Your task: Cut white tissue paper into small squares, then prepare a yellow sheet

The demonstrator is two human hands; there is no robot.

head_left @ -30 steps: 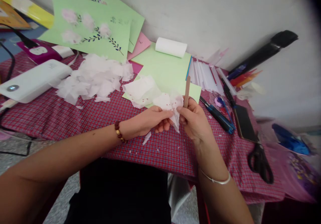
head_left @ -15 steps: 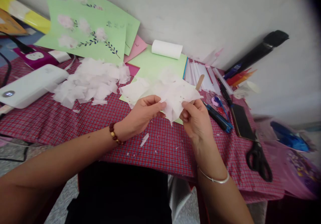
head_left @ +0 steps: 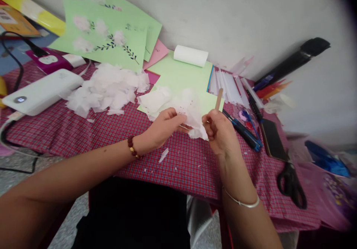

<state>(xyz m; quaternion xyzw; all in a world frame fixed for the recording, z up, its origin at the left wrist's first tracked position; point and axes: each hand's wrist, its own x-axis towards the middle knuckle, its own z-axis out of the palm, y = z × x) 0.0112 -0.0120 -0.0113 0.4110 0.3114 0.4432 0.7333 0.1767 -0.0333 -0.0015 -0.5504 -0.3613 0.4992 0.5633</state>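
Observation:
Both hands meet over the red checked cloth [head_left: 83, 133] at the table's front. My left hand [head_left: 164, 126] pinches a crumpled piece of white tissue paper [head_left: 192, 111]. My right hand [head_left: 220, 132] is closed on the same tissue and also grips a wooden stick [head_left: 219, 99] that points up and away. The tissue is bunched between the two hands, with small dark specks on it. More loose white tissue [head_left: 154, 100] lies just behind the hands on a green sheet [head_left: 181, 74].
A heap of tissue pieces [head_left: 108, 89] lies left of centre beside a white power bank [head_left: 41, 91]. Green cards with flowers [head_left: 106, 37] lean at the back. A white roll [head_left: 191, 55], paper strips [head_left: 228, 85], pens [head_left: 245, 128] and black scissors [head_left: 291, 184] sit to the right.
The tissue, spread wide between both hands half a second ago, is now gathered into a smaller bunch. The stick in my right hand has tilted slightly.

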